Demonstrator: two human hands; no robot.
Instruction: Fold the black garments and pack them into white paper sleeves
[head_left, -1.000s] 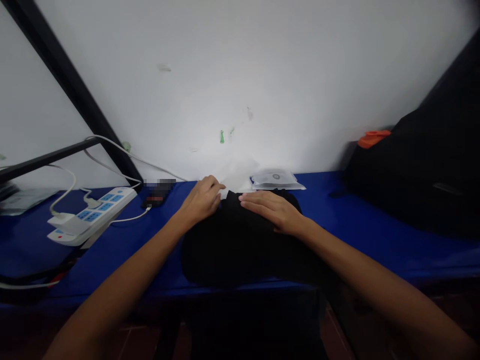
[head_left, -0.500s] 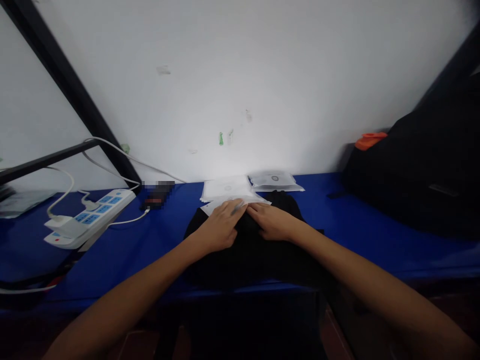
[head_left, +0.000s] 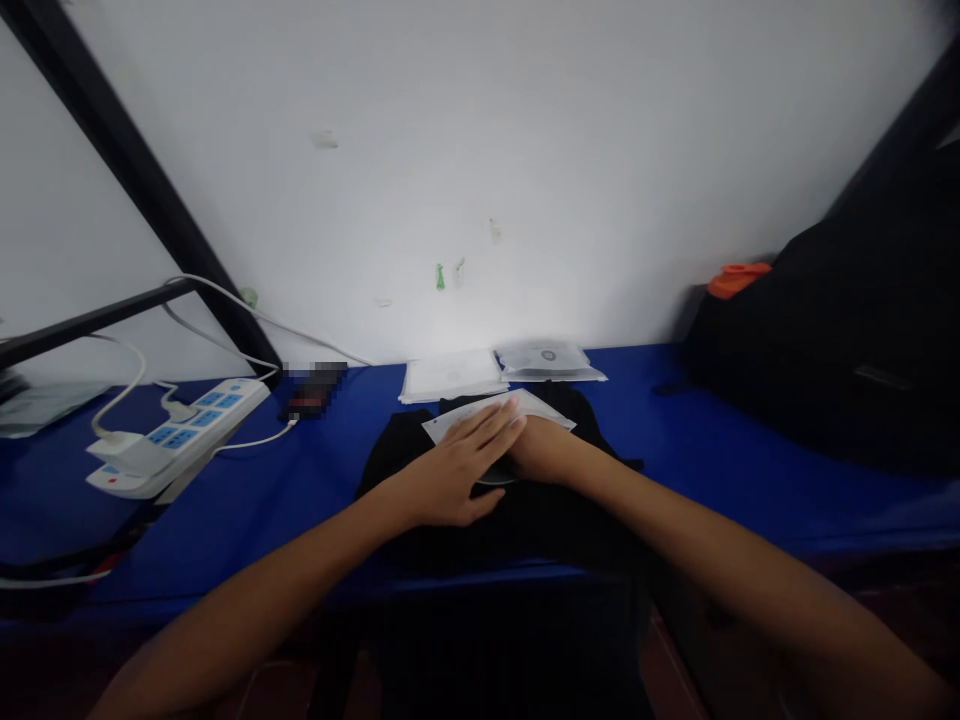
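Note:
A pale translucent plastic bag [head_left: 538,404] lies on a heap of black fabric [head_left: 480,535] at the near edge of the blue table. My left hand [head_left: 461,470] rests on the bag, its fingers stretched out and its thumb apart. Close against it, my right hand [head_left: 544,450] is bent inward at the bag. The fingers of the right hand are hidden behind the left hand and the bag, so their grip does not show.
Behind the fabric lie a stack of flat white bags [head_left: 454,376] and a filled clear pouch [head_left: 547,358]. A white power strip [head_left: 184,435] with cables and a dark phone-like device [head_left: 313,392] are at left. A large black bag [head_left: 832,350] with an orange piece [head_left: 739,280] stands at right.
The bag has moved right and nearer, over the fabric. My left hand has gone from a closed grip on its edge to lying flat. My right hand's fingers have gone out of sight.

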